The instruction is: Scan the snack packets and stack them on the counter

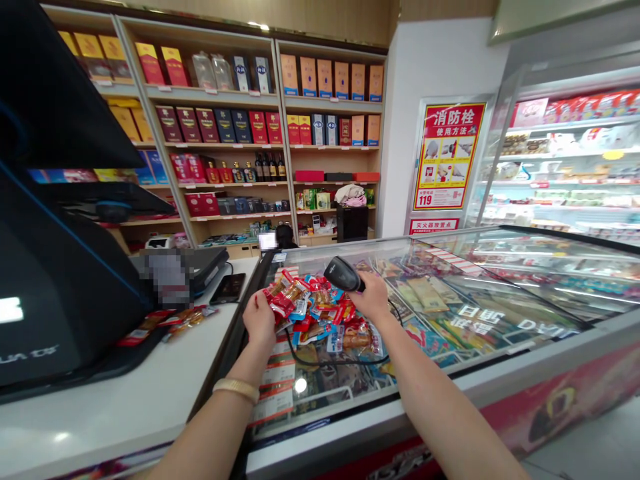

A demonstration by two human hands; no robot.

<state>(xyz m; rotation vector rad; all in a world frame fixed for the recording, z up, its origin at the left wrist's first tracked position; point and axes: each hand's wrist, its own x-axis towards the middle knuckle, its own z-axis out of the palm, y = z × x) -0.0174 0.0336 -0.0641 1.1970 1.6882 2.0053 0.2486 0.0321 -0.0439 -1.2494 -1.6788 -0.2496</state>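
My right hand is closed round the handle of a black barcode scanner, its head tilted over a heap of snack packets. The small red, blue and clear wrappers lie on the glass top of a chest freezer. At the heap's left edge, my left hand has its fingers closed on a red snack packet; the fingertips are partly hidden. The scanner's black cable loops across the glass in front of the heap.
On the left, a white counter carries a black checkout terminal, a phone and a few more snack packets. Shelves of boxed bottles line the back wall. A lit display fridge stands at the right.
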